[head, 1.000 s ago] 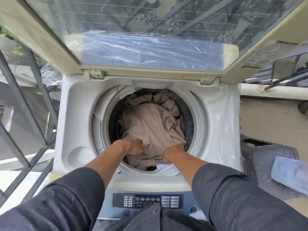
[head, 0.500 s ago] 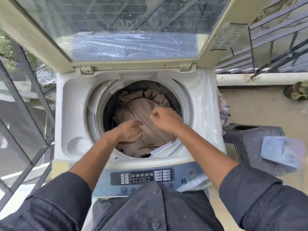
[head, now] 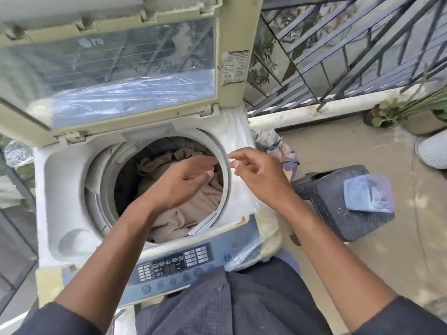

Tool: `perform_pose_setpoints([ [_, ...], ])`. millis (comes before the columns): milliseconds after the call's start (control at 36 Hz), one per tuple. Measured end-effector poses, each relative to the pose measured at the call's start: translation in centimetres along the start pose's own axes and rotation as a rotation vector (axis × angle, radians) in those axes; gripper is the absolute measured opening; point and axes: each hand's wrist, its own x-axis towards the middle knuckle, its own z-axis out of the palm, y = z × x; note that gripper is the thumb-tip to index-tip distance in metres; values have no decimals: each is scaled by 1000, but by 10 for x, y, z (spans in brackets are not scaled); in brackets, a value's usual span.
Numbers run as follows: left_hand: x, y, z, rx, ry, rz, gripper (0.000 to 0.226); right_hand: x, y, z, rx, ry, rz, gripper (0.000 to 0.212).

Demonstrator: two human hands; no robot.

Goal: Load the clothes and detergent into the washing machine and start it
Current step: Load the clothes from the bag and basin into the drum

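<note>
Both hands, left [head: 179,182] and right [head: 261,175], loose and holding nothing above beige clothes [head: 183,213] in the drum, lid [head: 108,76] raised far, stool [head: 338,201] with blue packet [head: 367,193] right.

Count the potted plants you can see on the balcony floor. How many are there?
2, both at the right by the railing: a small dark pot, and a larger pale pot to its right. More may lie beyond the frame's edge.

Lid [head: 108,76] glass: mirrored "LG" logo. Control panel [head: 174,264] display: "88" (faint). Side sticker [head: 235,67] text unreadable.
</note>
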Motion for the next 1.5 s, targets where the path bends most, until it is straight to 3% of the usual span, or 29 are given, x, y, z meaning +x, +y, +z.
perform_pose_setpoints([
  [194,52,64,43,-35,-11,48,27,21,41,-75,-24,153,72,24],
  [417,147,107,105,-125,-6,-24,22,77,123,-149,-181,135,273,21],
  [528,202,105,138,-74,-47,-145,23,108,177,-166,-287,83,347,23],
  [694,270,67,207,42,-55,-386,27,147,267,-165,-455,-112,443,28],
  [833,297,14,266,177,-167,-596,33,165,341,-151,-575,-330,461,22],
  [1028,323,-61,313,364,-358,-687,52,173,420,-123,-638,-612,509,33],
  [1194,375,-111,317,491,-461,-661,86,184,453,-94,-501,-589,521,41],
  [1278,400,-140,317,570,-464,-611,70,189,458,-79,-405,-529,523,43],
  [1361,424,-160,319,605,-492,-614,75,195,463,-67,-329,-500,564,28],
  [1444,438,-164,320,687,-531,-598,79,199,466,-64,-275,-498,588,27],
  [1500,443,-159,321,671,-534,-617,67,202,465,-66,-265,-496,605,27],
])
